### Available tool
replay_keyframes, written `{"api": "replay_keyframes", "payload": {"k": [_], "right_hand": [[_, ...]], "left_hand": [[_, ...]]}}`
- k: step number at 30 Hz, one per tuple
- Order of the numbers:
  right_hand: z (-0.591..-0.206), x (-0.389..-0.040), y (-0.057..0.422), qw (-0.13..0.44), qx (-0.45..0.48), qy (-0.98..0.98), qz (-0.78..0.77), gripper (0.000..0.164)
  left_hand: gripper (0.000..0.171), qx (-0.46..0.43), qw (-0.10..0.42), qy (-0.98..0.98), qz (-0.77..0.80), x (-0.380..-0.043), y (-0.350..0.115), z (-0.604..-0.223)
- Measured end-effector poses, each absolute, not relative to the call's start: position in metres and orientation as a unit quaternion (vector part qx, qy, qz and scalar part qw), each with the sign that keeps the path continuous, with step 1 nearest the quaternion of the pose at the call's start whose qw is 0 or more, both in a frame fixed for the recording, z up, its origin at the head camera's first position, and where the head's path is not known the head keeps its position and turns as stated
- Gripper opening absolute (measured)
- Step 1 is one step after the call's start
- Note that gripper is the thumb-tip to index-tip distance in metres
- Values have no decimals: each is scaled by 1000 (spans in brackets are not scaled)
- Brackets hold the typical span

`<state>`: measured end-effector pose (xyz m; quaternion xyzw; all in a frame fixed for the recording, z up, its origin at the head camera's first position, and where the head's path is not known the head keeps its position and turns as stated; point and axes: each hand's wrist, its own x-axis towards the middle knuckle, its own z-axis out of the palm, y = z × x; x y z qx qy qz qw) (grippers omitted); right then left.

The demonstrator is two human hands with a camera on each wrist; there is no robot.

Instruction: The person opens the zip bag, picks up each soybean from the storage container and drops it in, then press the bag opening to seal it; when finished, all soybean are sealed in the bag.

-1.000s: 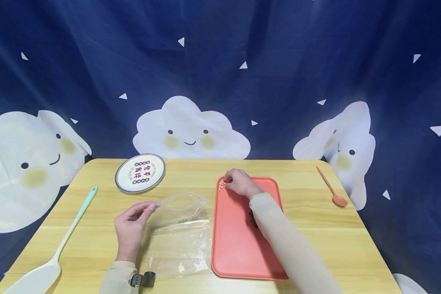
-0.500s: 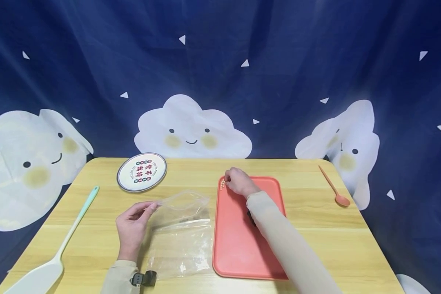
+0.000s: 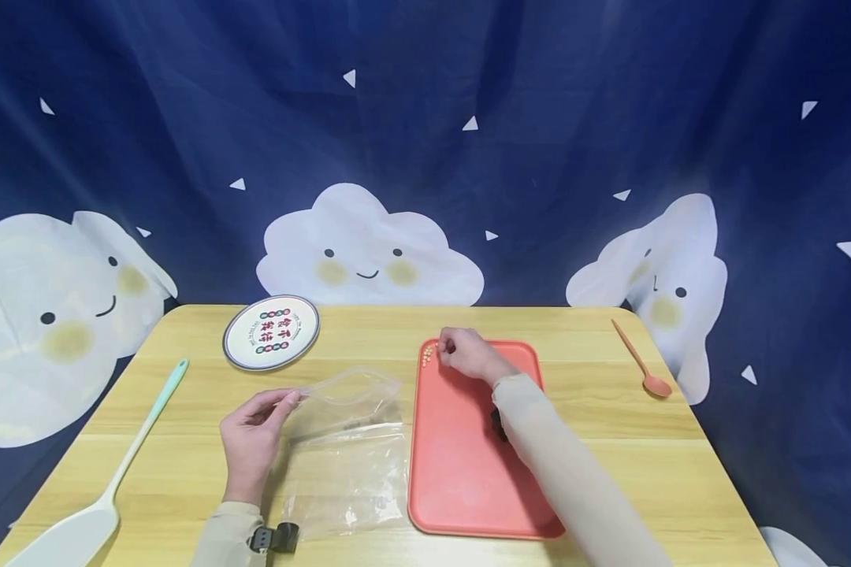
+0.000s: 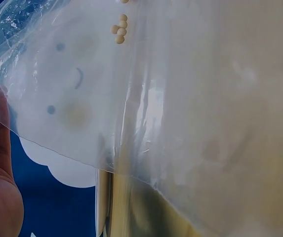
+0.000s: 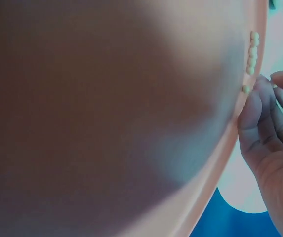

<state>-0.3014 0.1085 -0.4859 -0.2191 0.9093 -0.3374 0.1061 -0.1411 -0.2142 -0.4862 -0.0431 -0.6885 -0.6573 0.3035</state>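
My left hand (image 3: 254, 439) pinches the left edge of a clear zip bag (image 3: 347, 480) between thumb and fingers. The bag lies slack, its mouth partly spread. Near the far left corner of the red tray (image 3: 454, 480), my right hand (image 3: 471, 354) is slightly lifted, beside several soybeans (image 3: 427, 358). In the right wrist view, its thumb and a finger pinch a small pale soybean (image 5: 274, 86), mostly hidden. Other soybeans (image 5: 253, 54) line the tray rim there. Several round beans (image 4: 120, 29) show against the bag in the left wrist view; whether inside or behind it, I cannot tell.
A white plate (image 3: 271, 333) with printed red lettering lies at the back left. A pale turner (image 3: 106, 496) with a green handle end rests along the left side. An orange spoon (image 3: 645, 370) lies at the right. A dark blue curtain (image 3: 425, 94) hangs behind the table.
My right hand has moved slightly right and up off the soybeans, its pinched fingertips now apart from the cluster. The left hand and bag have stayed in place.
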Motion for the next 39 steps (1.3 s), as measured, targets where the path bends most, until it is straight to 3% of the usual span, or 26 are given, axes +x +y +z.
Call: {"api": "replay_keyframes", "payload": {"k": [20, 39], "right_hand": [[-455, -262, 127, 56, -241, 882, -401, 7], [-420, -225, 75, 43, -318, 840, -437, 6]], "left_hand": [[6, -51, 307, -682, -662, -141, -211, -483], [8, -39, 294, -665, -686, -140, -207, -481]]}}
